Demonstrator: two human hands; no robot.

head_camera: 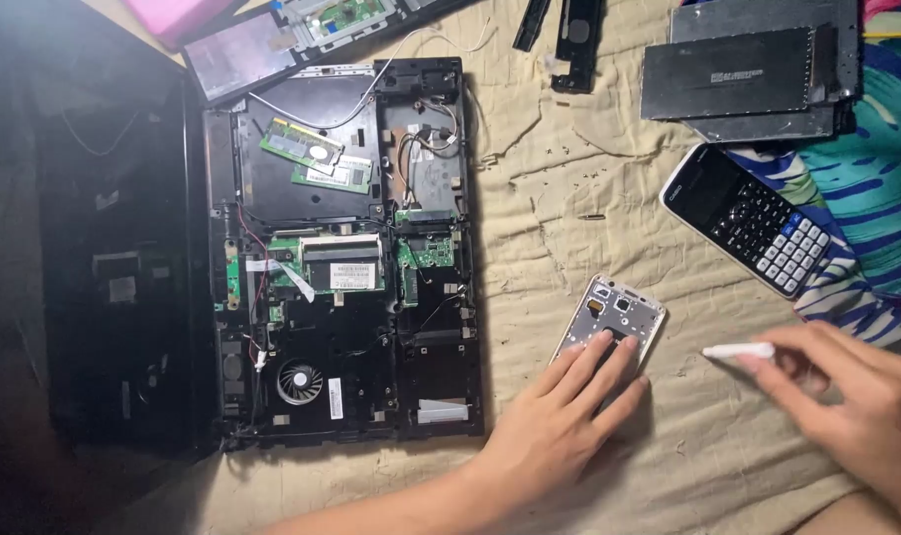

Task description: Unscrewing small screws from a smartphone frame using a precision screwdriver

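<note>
Opened pale phone frame (614,315), face-down

Both arms are bare, with no sleeve, cuff, glove, watch, ring or band showing on them anywhere in view. The left hand (560,416) enters from the bottom centre of the frame on a long bare forearm, its fingers slim with short, plain, unpainted nails. The right hand (852,391) comes in at the lower right corner, also bare to the frame's edge, with the same short unpainted nails.
</note>
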